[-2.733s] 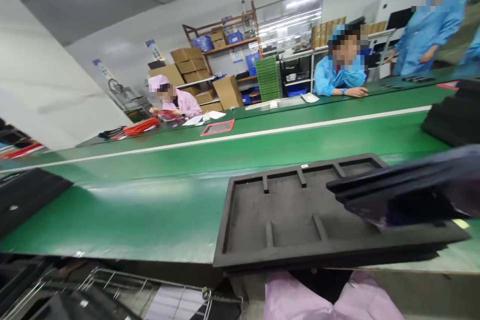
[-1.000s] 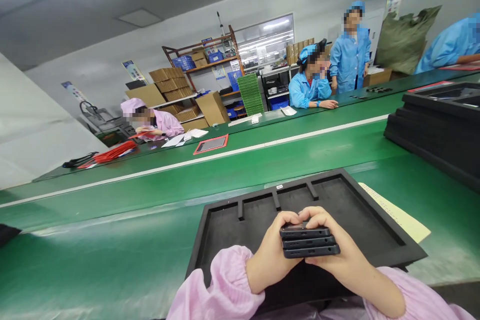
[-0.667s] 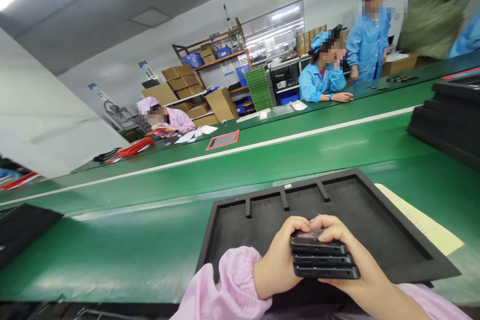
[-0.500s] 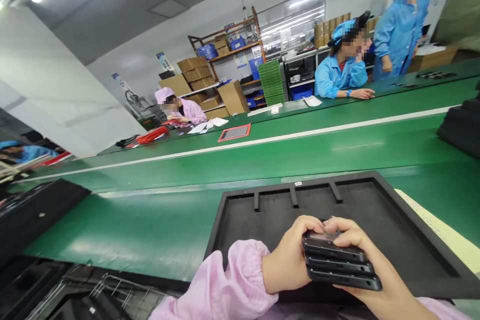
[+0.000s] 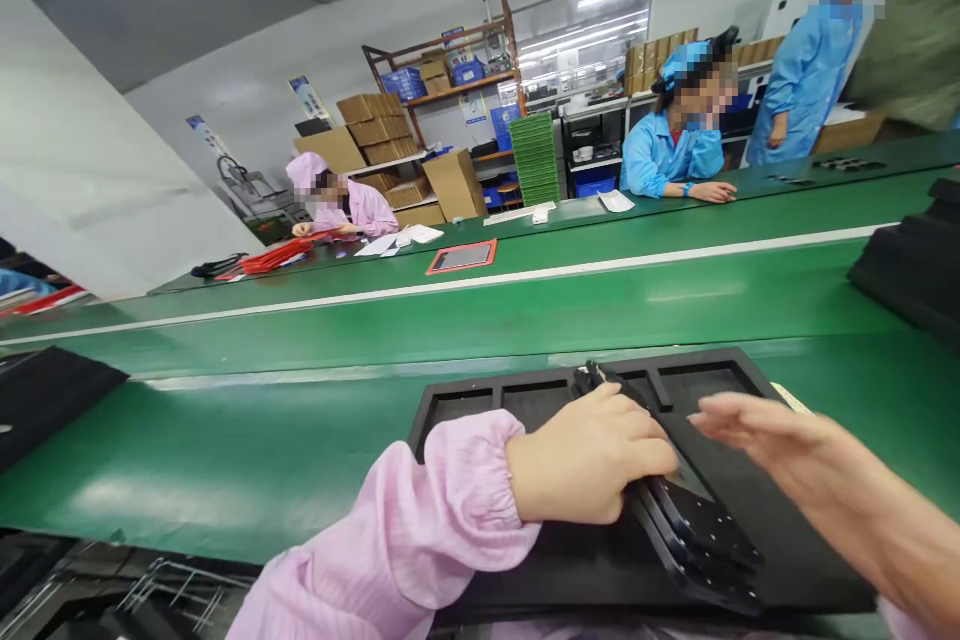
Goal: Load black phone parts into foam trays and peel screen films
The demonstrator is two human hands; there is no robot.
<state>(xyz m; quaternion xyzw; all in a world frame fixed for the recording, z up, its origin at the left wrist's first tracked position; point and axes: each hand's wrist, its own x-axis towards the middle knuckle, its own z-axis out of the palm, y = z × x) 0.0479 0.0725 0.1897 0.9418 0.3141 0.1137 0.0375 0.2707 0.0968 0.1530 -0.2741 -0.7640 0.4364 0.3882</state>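
Down in the black tray (image 5: 534, 403), left hand (image 5: 589, 455) clasps stacked phones (image 5: 694, 532); right hand (image 5: 759, 430) hovers, fingers spread, empty.

Found clear: belt (image 5: 247, 450) left of and beyond tray (image 5: 450, 405). Hemmed at far left by pad (image 5: 45, 395), at right by stack (image 5: 911, 270).

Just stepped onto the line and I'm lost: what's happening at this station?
At a green conveyor belt, the person's left hand, in a pink sleeve, grips a fanned stack of thin black devices lying in a black foam tray. The right hand hovers open above the tray. Co-workers sit across the belt.
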